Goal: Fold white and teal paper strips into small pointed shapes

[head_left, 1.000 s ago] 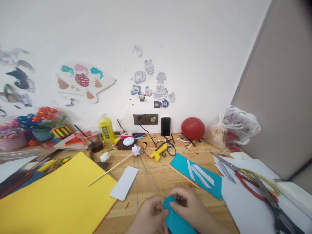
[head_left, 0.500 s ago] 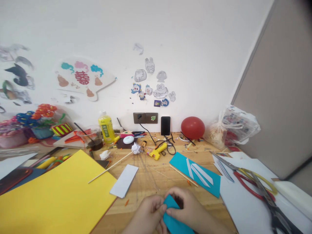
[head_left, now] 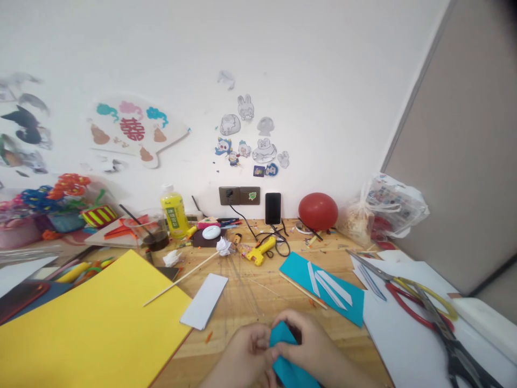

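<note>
A folded piece of blue paper point(head_left: 294, 369) is between my two hands at the bottom centre, its lower end cut off by the frame's edge. My left hand point(head_left: 249, 353) pinches its left side with the fingers curled. My right hand point(head_left: 302, 339) wraps round its right side, the thumb pressed on the front face. Past my hands, to the right, a larger blue sheet point(head_left: 291, 262) carries several narrow white strips point(head_left: 335, 288). A small stack of white cards point(head_left: 205, 300) lies to the left.
Yellow paper point(head_left: 92, 323) covers the left of the table. Scissors point(head_left: 436, 318) rest on white sheets point(head_left: 388, 334) at the right. Further back are a yellow glue gun point(head_left: 260, 251), a red balloon point(head_left: 318, 211), a yellow bottle point(head_left: 175, 211) and a phone point(head_left: 273, 208).
My left fingers have shifted slightly on the blue paper, and its fold stands a little differently. The whole view has moved slightly.
</note>
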Available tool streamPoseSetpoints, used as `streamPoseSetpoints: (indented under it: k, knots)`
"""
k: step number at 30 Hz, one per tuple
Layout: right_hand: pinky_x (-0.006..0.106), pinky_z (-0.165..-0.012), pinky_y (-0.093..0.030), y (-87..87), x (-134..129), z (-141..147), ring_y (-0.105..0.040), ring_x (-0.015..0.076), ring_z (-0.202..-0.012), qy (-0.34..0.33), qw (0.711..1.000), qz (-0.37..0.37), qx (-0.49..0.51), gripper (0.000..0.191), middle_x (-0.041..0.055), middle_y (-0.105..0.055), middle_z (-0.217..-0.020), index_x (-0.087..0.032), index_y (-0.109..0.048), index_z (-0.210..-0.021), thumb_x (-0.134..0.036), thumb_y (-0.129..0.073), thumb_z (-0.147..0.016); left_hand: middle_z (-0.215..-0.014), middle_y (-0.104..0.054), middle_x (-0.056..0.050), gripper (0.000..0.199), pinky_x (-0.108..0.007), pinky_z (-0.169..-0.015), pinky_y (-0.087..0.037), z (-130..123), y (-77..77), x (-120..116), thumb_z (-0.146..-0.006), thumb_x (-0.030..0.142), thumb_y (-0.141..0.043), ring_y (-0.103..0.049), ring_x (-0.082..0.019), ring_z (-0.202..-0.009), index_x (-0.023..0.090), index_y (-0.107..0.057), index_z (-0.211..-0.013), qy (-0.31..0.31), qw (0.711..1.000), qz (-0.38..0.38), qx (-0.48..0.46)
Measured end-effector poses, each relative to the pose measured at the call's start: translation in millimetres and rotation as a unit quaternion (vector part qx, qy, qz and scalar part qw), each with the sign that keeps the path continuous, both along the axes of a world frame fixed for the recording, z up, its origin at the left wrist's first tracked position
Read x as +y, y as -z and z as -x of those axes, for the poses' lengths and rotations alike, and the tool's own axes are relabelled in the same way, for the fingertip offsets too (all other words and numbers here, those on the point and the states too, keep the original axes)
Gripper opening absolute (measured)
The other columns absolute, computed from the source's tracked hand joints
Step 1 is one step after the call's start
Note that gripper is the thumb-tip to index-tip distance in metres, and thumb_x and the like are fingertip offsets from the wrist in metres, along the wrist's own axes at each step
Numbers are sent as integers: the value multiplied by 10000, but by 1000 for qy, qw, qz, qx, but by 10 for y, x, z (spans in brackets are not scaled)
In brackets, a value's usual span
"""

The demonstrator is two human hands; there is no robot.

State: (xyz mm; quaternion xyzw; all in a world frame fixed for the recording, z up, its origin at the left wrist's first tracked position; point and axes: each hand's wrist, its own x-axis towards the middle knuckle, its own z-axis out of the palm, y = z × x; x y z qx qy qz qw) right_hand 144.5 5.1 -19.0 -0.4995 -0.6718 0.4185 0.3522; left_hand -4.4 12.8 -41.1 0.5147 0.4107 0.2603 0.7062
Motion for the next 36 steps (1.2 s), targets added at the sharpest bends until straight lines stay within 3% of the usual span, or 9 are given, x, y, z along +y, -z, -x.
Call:
streamPoseSetpoints:
  k: [7,14,22,26,30,36]
  knots:
    - [195,-531,-353,-31,28,6,-460,111,-574,26,997,54,57,146,-72,-462,-552,-168,-505,-622,-53,-531,-537,-557,-622,-23,388,-209,-456,-469,37,-4,-3,-597,486,-633,-620,-134,-484,131,-507,-691,27,999,-13,-31]
    - [202,-551,-374,10,52,-5,-471,113,-582,35,997,39,52,136,-64,-477,-569,-170,-505,-630,-63,-522,-547,-589,-620,-4,269,-209,-458,-477,-3,-72,-7,-591,328,-644,-620,-126,-477,138,-529,-741,38,999,-10,-28]
    - [224,-560,-384,49,87,-32,-483,124,-584,32,997,26,66,38,-44,-481,-578,-162,-521,-658,-178,-519,-624,-474,-551,41,301,-186,-350,-415,4,18,16,-627,426,-555,-576,-123,-385,161,-467,-740,13,1000,-26,11]
    - [232,-557,-400,91,104,-62,-499,131,-579,45,997,17,68,72,-34,-501,-583,-159,-529,-682,-224,-519,-652,-417,-514,65,352,-171,-302,-359,-9,-20,11,-605,504,-541,-527,-107,-327,176,-436,-674,-17,999,-23,29]
    - [235,-563,-405,98,79,-63,-513,138,-590,43,999,-26,4,61,-15,-539,-596,-151,-562,-680,-185,-517,-656,-307,-464,86,384,-151,-266,-293,-18,-56,-1,-619,566,-485,-434,-77,-253,191,-405,-635,-34,998,-19,44]
    - [236,-573,-416,76,33,-48,-559,152,-612,15,993,-100,-68,114,30,-629,-647,-141,-628,-702,-183,-522,-698,-273,-464,88,319,-132,-240,-239,-26,-68,-10,-640,503,-465,-379,-56,-218,194,-394,-598,-34,998,-15,45]
